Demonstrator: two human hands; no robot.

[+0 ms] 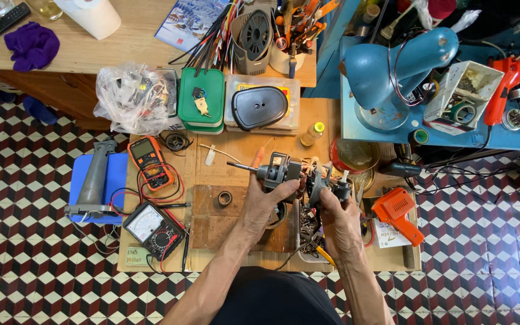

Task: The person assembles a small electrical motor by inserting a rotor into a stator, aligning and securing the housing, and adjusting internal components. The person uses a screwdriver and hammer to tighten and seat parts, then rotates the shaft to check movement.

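A small grey electric motor [279,171], shaft pointing to nine o'clock, is gripped above the wooden counter [236,150] by the left hand [266,201]. Its wired rear part [326,185] is clasped by the right hand [339,218]; the joint between them is hidden by fingers. At twelve o'clock, a green lidded box [201,99] is seen, keys lying on top. At three o'clock, an orange tool [399,212] partly covers a white printed card [387,236].

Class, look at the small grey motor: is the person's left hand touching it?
Touching. The head view shows the left hand wrapped around the grey motor, fingers against its body.
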